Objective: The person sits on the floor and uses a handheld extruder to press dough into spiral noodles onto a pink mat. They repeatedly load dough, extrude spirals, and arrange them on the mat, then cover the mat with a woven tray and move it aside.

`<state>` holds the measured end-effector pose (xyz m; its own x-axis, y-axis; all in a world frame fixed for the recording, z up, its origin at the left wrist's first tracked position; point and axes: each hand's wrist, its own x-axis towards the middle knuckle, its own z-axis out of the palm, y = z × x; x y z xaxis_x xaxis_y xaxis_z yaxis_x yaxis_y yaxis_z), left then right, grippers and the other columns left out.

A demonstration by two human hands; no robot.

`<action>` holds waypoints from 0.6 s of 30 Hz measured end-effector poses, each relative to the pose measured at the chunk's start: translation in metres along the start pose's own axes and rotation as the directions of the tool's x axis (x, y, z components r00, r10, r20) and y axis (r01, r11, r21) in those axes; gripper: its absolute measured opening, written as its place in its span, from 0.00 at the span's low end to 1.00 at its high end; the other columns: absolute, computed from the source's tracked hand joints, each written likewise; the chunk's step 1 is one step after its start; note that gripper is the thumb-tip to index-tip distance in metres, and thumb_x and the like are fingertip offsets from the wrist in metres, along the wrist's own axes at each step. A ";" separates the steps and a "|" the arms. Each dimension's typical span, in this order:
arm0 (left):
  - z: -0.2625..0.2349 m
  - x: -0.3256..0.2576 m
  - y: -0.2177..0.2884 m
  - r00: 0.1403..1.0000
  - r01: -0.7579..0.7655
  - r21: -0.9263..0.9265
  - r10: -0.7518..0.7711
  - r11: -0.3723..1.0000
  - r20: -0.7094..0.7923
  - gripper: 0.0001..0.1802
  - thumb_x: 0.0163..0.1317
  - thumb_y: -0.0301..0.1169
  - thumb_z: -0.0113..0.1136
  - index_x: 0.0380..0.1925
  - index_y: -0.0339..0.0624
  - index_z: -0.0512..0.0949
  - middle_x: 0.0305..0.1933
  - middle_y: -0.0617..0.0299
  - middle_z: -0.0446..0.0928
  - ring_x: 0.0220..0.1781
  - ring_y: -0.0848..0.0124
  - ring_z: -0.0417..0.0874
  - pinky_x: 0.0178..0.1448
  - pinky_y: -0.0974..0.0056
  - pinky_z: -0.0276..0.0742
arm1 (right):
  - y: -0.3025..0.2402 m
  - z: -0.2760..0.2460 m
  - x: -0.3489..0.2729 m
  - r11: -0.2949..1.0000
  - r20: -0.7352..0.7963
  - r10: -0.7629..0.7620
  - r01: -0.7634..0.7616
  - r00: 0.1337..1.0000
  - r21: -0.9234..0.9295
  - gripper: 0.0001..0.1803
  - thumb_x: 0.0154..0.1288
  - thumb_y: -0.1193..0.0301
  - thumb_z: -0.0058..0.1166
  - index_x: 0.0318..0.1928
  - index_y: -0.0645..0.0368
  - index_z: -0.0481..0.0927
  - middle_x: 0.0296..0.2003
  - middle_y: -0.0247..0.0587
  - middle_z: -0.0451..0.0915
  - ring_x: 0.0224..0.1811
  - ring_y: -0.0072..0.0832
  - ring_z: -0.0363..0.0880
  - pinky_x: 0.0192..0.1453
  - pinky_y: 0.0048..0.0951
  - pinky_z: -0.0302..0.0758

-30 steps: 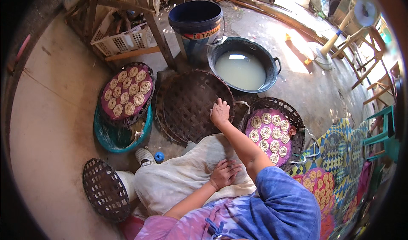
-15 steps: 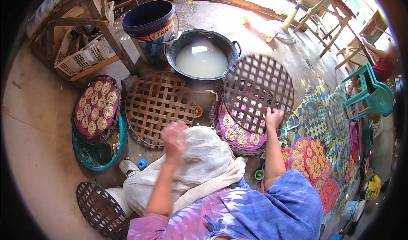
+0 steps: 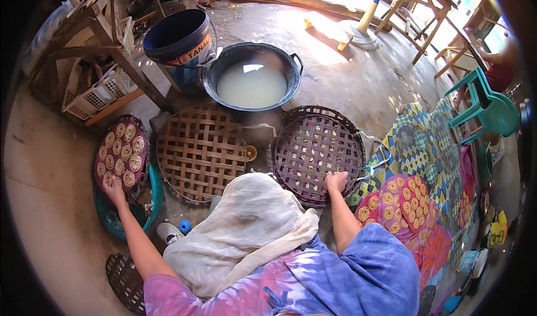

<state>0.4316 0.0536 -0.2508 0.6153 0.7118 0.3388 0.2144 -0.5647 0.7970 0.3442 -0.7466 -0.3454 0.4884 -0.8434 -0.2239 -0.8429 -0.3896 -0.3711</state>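
My left hand is at the near edge of a round tray lined with magenta cloth, its fingers closed around the rim. Pale coiled rounds cover that cloth, and the tray leans on a teal basin. Over to the right, my right hand grips the near right part of a dark openwork woven tray. That tray lies flat over another tray, and bits of magenta and pale coils show through its gaps. Between my hands rests a brown woven tray.
Beyond the trays stand a black tub of cloudy liquid and a dark blue bucket. More coils on magenta cloth lie on a patterned mat at right. A person sits far right near a green chair.
The dark woven tray in my right hand has come down from a tilt to lie flat over the coils. My left hand has moved from my lap leftward to the coil-filled tray.
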 end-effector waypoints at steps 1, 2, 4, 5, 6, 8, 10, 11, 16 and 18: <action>-0.007 -0.002 -0.009 0.992 0.118 -0.233 -0.104 0.965 0.073 0.26 0.69 0.35 0.57 0.63 0.34 0.67 0.67 0.46 0.69 0.68 0.56 0.70 0.71 0.57 0.64 | 0.001 0.001 0.000 0.999 0.008 0.030 -0.030 1.000 0.025 0.20 0.59 0.60 0.62 0.44 0.64 0.81 0.57 0.51 0.69 0.57 0.52 0.73 0.61 0.47 0.72; -0.012 -0.007 -0.017 0.996 0.089 -0.186 -0.082 0.979 0.045 0.26 0.69 0.34 0.57 0.64 0.35 0.67 0.68 0.46 0.68 0.68 0.57 0.70 0.71 0.58 0.64 | 0.002 0.001 0.000 0.997 0.018 0.057 -0.058 0.998 0.051 0.19 0.59 0.60 0.62 0.43 0.63 0.82 0.57 0.51 0.69 0.57 0.52 0.73 0.61 0.48 0.72; -0.021 -0.014 -0.029 0.982 0.172 -0.113 -0.179 0.979 -0.054 0.26 0.69 0.33 0.57 0.64 0.35 0.67 0.69 0.46 0.67 0.69 0.57 0.70 0.71 0.58 0.64 | 0.004 0.003 0.000 1.000 0.034 -0.020 0.020 0.999 0.004 0.21 0.60 0.60 0.61 0.44 0.66 0.82 0.59 0.55 0.68 0.58 0.54 0.73 0.62 0.48 0.71; -0.025 -0.018 -0.033 0.979 0.189 -0.096 -0.195 0.977 -0.056 0.27 0.69 0.33 0.57 0.65 0.36 0.66 0.70 0.45 0.65 0.69 0.57 0.70 0.71 0.58 0.65 | 0.006 0.004 0.000 0.999 0.044 -0.042 0.043 0.998 -0.002 0.22 0.60 0.59 0.60 0.44 0.67 0.82 0.60 0.57 0.67 0.58 0.54 0.74 0.63 0.48 0.71; -0.029 -0.021 -0.036 0.988 0.137 -0.073 -0.141 0.988 -0.058 0.27 0.69 0.33 0.57 0.65 0.36 0.66 0.70 0.45 0.65 0.69 0.57 0.70 0.71 0.58 0.65 | 0.007 0.007 0.002 0.998 0.049 -0.058 0.059 0.997 -0.023 0.22 0.60 0.59 0.60 0.44 0.68 0.82 0.61 0.58 0.67 0.58 0.55 0.74 0.63 0.48 0.71; -0.034 -0.027 -0.039 0.980 0.187 -0.065 -0.191 0.980 -0.062 0.27 0.69 0.33 0.57 0.65 0.36 0.66 0.69 0.45 0.66 0.69 0.57 0.70 0.71 0.58 0.65 | 0.011 0.013 0.005 0.988 0.063 -0.129 0.134 0.990 -0.071 0.24 0.60 0.58 0.60 0.45 0.70 0.82 0.62 0.62 0.65 0.58 0.56 0.74 0.64 0.48 0.70; -0.038 -0.031 -0.038 0.978 0.186 -0.103 -0.194 0.977 -0.076 0.27 0.69 0.34 0.57 0.65 0.36 0.66 0.68 0.45 0.67 0.69 0.57 0.70 0.70 0.58 0.66 | 0.018 0.021 0.012 0.975 0.069 -0.190 0.196 0.979 -0.107 0.25 0.60 0.58 0.59 0.45 0.71 0.82 0.62 0.66 0.65 0.58 0.57 0.73 0.64 0.47 0.70; -0.039 -0.033 -0.037 0.966 0.226 -0.154 -0.241 0.962 -0.089 0.26 0.69 0.34 0.58 0.64 0.36 0.67 0.68 0.46 0.68 0.69 0.58 0.70 0.70 0.59 0.66 | 0.022 0.024 0.015 0.968 0.070 -0.217 0.224 0.974 -0.112 0.25 0.60 0.58 0.59 0.45 0.71 0.81 0.62 0.67 0.66 0.58 0.58 0.73 0.64 0.47 0.70; -0.042 -0.033 -0.037 0.971 0.191 -0.199 -0.215 0.961 -0.107 0.24 0.68 0.33 0.58 0.62 0.36 0.70 0.63 0.47 0.73 0.63 0.60 0.75 0.67 0.60 0.68 | 0.035 0.025 0.027 0.897 -0.058 -0.417 0.401 0.907 -0.184 0.17 0.56 0.65 0.60 0.38 0.69 0.82 0.41 0.64 0.78 0.48 0.57 0.76 0.56 0.49 0.73; -0.047 -0.038 -0.041 0.968 0.165 -0.045 -0.171 0.985 -0.183 0.22 0.65 0.32 0.61 0.58 0.36 0.74 0.58 0.51 0.76 0.59 0.62 0.77 0.64 0.61 0.70 | 0.017 0.012 0.022 0.836 -0.028 -0.535 0.525 0.844 -0.159 0.12 0.56 0.73 0.55 0.38 0.67 0.79 0.41 0.60 0.74 0.43 0.54 0.75 0.51 0.49 0.72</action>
<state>0.3637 0.0696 -0.2727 0.4202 0.8620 0.2834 0.2788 -0.4198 0.8637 0.3435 -0.7677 -0.3677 0.8571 -0.5139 0.0350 -0.4844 -0.8272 -0.2847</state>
